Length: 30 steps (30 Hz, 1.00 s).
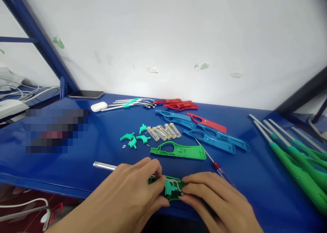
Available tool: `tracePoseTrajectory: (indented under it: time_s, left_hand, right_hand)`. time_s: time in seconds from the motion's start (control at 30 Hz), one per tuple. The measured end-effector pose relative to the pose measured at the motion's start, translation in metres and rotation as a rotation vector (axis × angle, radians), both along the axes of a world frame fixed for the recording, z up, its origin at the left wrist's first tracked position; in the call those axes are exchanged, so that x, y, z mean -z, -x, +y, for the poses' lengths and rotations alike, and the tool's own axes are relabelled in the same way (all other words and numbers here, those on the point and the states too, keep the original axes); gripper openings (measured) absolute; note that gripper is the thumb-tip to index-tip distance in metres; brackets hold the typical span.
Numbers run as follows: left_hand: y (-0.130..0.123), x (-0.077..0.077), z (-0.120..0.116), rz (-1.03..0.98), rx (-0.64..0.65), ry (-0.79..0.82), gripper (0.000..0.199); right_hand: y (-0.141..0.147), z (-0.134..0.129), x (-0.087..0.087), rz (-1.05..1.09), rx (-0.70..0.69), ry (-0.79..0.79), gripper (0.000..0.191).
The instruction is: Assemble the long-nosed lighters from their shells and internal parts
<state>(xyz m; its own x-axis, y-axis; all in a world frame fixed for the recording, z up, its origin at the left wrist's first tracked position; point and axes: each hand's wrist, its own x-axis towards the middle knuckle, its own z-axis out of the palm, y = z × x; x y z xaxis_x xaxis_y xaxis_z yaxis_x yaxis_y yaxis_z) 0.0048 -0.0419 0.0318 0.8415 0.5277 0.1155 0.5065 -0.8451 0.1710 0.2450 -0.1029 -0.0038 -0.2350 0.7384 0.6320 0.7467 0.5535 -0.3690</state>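
Near the front edge of the table, my left hand (143,188) is closed around the front part of a green lighter half-shell (168,177). A silver metal tube (103,165) sticks out beyond it to the left. Inside the shell sit a teal trigger (169,188) and thin white wires. My right hand (214,199) pinches the shell's right end by the wires; its fingertips cover what exactly they press. Just beyond lies another green half-shell (189,151), hollow side up. A screwdriver (219,169) with a red and clear handle rests behind my right hand.
Several teal triggers (127,136) and clear fuel tanks (163,132) lie mid-table. Behind are blue shells (212,141), red shells (178,104), metal tubes with wires (120,105), a white case (99,106) and a phone (86,94). Green lighters (293,158) lie at right.
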Motion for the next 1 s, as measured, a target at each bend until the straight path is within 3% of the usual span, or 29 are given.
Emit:
tracePoseTrajectory:
  time_s: [0.17, 0.47, 0.8, 1.0]
  left_hand:
    - [0.004, -0.001, -0.001, 0.022, 0.002, -0.01, 0.008]
    - [0.001, -0.001, -0.001, 0.007, 0.006, -0.014, 0.01]
    - [-0.001, 0.002, -0.002, 0.029, 0.009, -0.084, 0.014]
    - [0.019, -0.008, 0.02, -0.086, -0.096, -0.201, 0.021]
  right_hand:
    - [0.0, -0.005, 0.006, -0.066, 0.025, 0.003, 0.031]
    - [0.01, -0.004, 0.006, -0.214, 0.063, -0.195, 0.045]
    - [-0.008, -0.008, 0.021, -0.24, 0.074, -0.042, 0.01]
    - [-0.012, -0.009, 0.019, -0.186, 0.141, -0.083, 0.018]
